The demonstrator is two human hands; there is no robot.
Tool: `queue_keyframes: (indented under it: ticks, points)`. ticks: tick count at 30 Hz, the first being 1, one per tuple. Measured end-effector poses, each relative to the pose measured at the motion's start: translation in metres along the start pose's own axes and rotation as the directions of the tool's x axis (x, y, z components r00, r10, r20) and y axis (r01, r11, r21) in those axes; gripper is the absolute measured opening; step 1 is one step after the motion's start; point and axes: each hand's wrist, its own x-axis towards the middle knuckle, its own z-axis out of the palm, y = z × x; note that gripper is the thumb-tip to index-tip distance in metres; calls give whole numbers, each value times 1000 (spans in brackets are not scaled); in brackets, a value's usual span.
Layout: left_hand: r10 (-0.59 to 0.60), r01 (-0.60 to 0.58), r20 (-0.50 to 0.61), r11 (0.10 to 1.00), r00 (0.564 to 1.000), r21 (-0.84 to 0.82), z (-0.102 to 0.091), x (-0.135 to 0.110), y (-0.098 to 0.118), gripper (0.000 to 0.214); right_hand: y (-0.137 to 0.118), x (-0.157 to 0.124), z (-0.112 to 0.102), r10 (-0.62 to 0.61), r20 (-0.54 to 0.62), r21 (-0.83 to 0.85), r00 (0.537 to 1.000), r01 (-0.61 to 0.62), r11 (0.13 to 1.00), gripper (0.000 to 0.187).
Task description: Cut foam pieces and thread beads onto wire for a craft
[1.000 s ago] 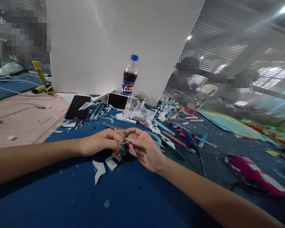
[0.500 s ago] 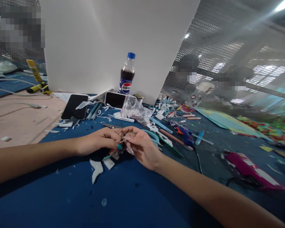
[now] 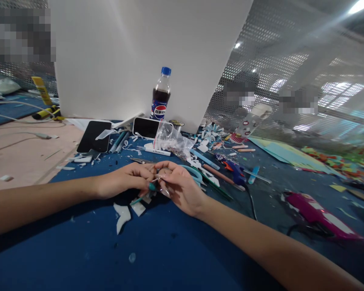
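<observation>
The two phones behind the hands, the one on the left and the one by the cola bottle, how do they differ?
The left phone lies flat on the blue table cover, with a pale scrap on its right edge. The phone by the cola bottle is propped on its long side, tilted back, with its screen bare. The left phone points away from the camera; the other runs sideways. Both have dark screens that are off and pale edges.

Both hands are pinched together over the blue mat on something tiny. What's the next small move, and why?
Probably keep the left hand steady while the right hand eases the small teal-tipped piece along: both hands' fingertips meet there, just above the white scraps.
</observation>
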Motion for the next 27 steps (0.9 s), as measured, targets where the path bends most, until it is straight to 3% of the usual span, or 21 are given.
queue_keyframes:
  ticks: [27]
  points:
    - [6,-6,-4,1000,1000,-16,0,-1,-2,30,0,-1,-1,15,0,-11,1000,-15,1000,17]
